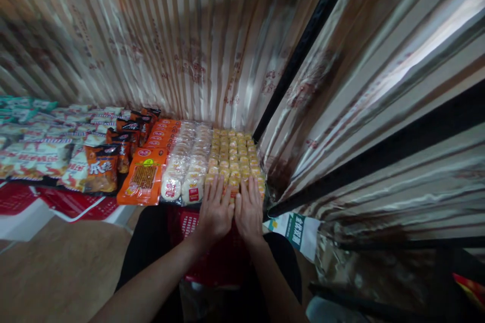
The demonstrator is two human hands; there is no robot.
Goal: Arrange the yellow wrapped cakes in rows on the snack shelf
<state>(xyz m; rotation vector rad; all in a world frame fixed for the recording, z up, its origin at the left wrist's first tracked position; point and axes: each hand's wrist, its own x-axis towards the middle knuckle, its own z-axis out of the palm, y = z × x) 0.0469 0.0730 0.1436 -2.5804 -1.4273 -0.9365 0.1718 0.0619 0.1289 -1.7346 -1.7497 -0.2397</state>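
Note:
Both my hands rest on the near end of a block of small yellow snack packs (232,149), set in rows on a shelf. My left hand (216,209) lies flat with fingers stretched forward over the left front packs. Beside it my right hand (249,209) presses its extended fingers on the right front packs, and the thumbs are close together. Immediately left stand two rows of round white cakes in clear wrap (193,189). Left of those, an orange snack bag (144,176) fronts a row of matching bags. My fingers cover part of the nearest yellow packs.
Brown-orange bags (102,166) and white snack bags (41,154) fill the shelf's left side. Red baskets (83,207) sit below. A striped plastic sheet (189,35) hangs behind. Black metal posts (303,55) stand at right, near a green-and-white packet (297,232).

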